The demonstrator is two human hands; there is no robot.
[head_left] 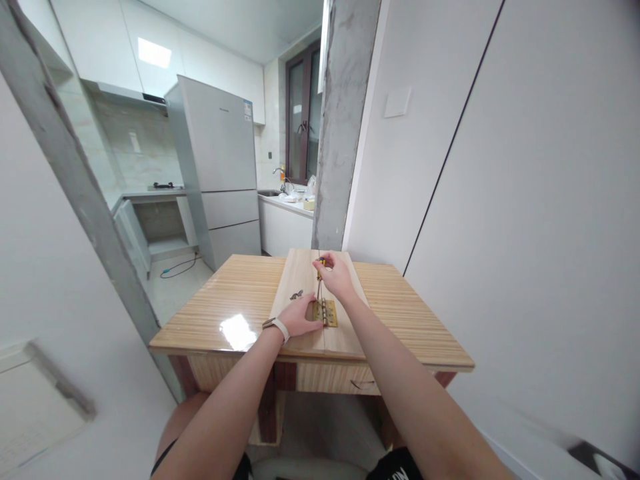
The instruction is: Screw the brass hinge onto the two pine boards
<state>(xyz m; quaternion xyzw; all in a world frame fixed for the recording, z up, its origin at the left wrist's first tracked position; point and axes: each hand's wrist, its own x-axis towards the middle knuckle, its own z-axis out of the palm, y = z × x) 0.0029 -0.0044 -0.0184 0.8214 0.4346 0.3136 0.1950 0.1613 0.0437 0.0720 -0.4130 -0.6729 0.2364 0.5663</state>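
left hand (300, 317) steadies hinge (327, 312); right hand (334, 275) grips screwdriver (320, 283).

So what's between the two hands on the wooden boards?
In the head view, a brass hinge lies between the left hand and the right hand, across the seam of the two wooden boards.

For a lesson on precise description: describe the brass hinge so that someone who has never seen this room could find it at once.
Start at the wooden table. Two pale boards lie side by side on it. The brass hinge straddles their seam near the front edge, beside the left hand; it is the only shiny gold metal plate there.
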